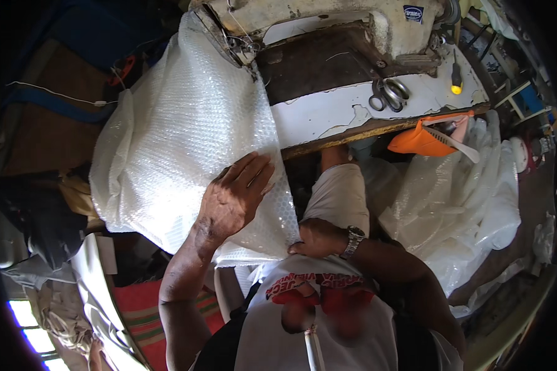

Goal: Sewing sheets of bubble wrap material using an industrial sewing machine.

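Note:
A large sheet of clear bubble wrap (192, 123) hangs from the sewing machine (328, 18) toward my lap, its far end running under the needle area. My left hand (238, 191) lies flat on the wrap near its right edge, fingers stretched out and pointing away from me. At the near right corner, my right hand (319, 238) is closed, with the thumb against the sheet's edge; what its curled fingers cover is hidden. A wristwatch (353, 241) is on my right wrist.
On the worn white machine table (328, 114) lie scissors (387, 93) and a yellow-handled screwdriver (456, 77). An orange pouch (427, 141) hangs at the front edge. More clear plastic wrap (436, 210) is heaped at the right. Red striped cloth (143, 303) is at the lower left.

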Action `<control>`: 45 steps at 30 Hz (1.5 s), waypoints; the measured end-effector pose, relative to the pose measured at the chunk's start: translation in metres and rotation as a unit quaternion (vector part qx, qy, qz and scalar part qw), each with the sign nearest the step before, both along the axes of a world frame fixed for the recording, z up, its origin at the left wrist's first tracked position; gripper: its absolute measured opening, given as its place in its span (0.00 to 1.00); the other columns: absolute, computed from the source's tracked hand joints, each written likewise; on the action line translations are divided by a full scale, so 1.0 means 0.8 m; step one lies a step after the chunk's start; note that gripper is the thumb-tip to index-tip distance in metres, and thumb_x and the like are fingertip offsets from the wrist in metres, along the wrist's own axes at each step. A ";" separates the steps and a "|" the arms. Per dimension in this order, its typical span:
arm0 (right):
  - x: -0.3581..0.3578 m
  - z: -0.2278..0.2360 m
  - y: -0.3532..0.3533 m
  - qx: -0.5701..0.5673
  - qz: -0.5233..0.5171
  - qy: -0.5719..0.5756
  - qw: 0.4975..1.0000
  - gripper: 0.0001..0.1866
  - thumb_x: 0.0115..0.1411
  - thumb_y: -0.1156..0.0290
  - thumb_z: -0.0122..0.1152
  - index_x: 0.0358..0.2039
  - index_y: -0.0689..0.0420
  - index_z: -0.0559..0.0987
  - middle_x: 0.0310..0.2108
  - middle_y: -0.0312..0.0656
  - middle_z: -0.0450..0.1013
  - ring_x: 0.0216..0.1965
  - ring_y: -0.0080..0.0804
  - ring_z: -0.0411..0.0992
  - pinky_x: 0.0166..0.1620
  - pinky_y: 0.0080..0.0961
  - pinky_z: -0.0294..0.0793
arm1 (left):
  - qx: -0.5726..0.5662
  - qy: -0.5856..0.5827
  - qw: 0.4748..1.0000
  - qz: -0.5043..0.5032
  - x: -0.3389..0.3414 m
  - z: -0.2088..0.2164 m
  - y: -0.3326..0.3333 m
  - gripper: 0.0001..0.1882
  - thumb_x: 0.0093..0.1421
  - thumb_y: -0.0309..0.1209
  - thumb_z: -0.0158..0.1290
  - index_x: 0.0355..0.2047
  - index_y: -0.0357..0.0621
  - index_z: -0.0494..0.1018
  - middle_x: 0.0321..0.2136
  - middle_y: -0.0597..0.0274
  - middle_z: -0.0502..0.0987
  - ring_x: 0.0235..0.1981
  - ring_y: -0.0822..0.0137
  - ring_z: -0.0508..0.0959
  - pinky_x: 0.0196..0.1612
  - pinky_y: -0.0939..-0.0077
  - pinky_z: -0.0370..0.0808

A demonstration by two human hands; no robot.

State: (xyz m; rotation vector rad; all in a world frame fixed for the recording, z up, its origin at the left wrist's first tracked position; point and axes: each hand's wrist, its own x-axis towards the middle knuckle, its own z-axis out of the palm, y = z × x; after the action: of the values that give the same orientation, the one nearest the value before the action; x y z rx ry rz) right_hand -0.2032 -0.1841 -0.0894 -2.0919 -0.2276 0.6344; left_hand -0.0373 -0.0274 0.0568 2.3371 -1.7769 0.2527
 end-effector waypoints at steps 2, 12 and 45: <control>0.001 0.003 -0.018 -0.021 -0.010 -0.008 1.000 0.28 0.61 0.49 0.71 0.36 0.68 0.83 0.31 0.62 0.80 0.34 0.57 0.81 0.40 0.46 0.78 | 0.020 -0.006 1.000 0.009 0.003 -0.007 -0.003 0.20 0.63 0.30 0.63 0.55 0.40 0.80 0.57 0.54 0.79 0.60 0.53 0.79 0.59 0.59 0.80; 0.051 0.193 -0.264 -0.205 -0.430 -0.354 0.805 0.16 0.72 0.61 0.61 0.52 0.58 0.83 0.45 0.49 0.83 0.45 0.49 0.82 0.48 0.39 0.81 | -0.011 0.069 0.997 0.014 0.023 -0.004 0.005 0.23 0.51 0.26 0.69 0.50 0.41 0.82 0.65 0.53 0.75 0.56 0.49 0.78 0.57 0.59 0.81; 0.074 0.153 -0.298 -0.475 -0.370 -0.397 0.693 0.17 0.69 0.61 0.64 0.55 0.52 0.84 0.57 0.38 0.78 0.55 0.48 0.72 0.58 0.42 0.73 | -0.089 0.118 0.989 0.016 0.050 -0.025 0.013 0.21 0.50 0.28 0.72 0.46 0.43 0.84 0.63 0.61 0.77 0.53 0.57 0.77 0.54 0.62 0.81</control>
State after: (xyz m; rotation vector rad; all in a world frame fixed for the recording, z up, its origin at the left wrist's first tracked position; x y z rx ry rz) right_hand -0.1441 -0.4222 0.0330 -3.0080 0.6134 -0.9047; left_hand 0.0029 -0.0168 0.0370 2.1714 -1.5407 0.1261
